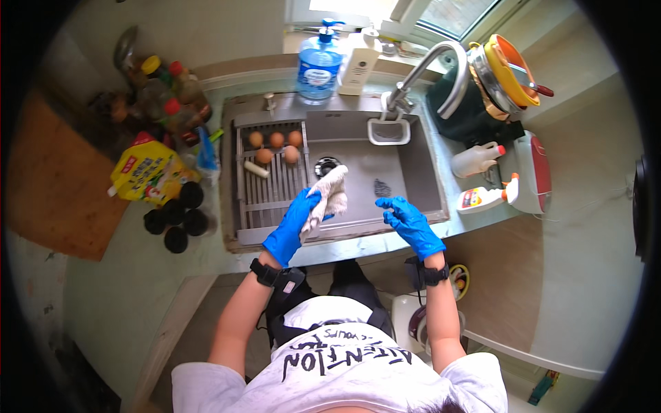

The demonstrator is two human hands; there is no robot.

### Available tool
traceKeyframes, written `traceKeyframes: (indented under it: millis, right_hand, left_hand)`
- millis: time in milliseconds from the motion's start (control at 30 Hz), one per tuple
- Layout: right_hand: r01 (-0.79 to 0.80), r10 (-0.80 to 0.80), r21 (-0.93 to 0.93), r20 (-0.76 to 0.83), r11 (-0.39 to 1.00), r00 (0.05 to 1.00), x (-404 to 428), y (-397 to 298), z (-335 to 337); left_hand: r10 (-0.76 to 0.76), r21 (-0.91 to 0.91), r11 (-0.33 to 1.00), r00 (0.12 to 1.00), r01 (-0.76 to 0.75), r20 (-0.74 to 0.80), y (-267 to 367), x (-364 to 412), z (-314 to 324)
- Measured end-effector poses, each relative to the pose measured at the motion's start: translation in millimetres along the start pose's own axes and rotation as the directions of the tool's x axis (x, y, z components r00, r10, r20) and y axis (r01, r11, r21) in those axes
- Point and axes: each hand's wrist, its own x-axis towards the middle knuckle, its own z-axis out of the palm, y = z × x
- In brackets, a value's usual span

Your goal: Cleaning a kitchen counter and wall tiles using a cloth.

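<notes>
Both hands wear blue gloves over a steel sink (421, 170). My left hand (293, 227) grips a crumpled whitish cloth (330, 196) near the sink's front edge, beside the drain (327, 166). My right hand (410, 224) is raised at the front right of the basin, fingers apart and curled, holding nothing. A dark scouring pad (382, 188) lies on the basin floor just beyond it. On the left, a slatted drying rack (271, 206) bears several brown eggs (277, 139) and a short whitish stick-like piece (256, 169).
The faucet (413, 77) arches behind a small sink caddy (389, 132). Pump bottles (319, 69) stand at the back. A spray bottle (483, 199) and a jug (475, 160) lie right; a yellow pouch (150, 170), black-capped jars (175, 211) and a brown board (62, 180) are left.
</notes>
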Motion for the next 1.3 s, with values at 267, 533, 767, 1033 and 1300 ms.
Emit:
traceKeyframes:
  millis: [267,533,767,1033,1300]
  right_hand:
    - [-0.104,0.182,0.439,-0.14,0.892,0.973,107,106,-114]
    - [0.183,-0.21,-0.121,-0.271,0.976,0.94,273,195,-118]
    - [-0.003,-0.061,-0.312,-0.196,0.95,0.979,333,226,-120]
    - [0.229,-0.263,-0.168,-0.22,0.959,0.939,351,266,-94]
    - [0.248,-0.282,-0.175,-0.205,0.953,0.937,363,297,-83]
  left_hand:
    - [0.155,-0.45,0.885,0.987,-0.12,0.043,18,63,87]
    - [0.108,-0.688,0.725,0.993,-0.041,0.055,-18,124,132]
    - [0.101,-0.613,0.775,0.988,-0.154,-0.12,-50,170,149]
    - [0.09,-0.555,0.813,0.979,-0.178,-0.182,-60,191,129]
    - [0.056,-0.722,0.679,0.99,-0.131,-0.128,-56,215,142]
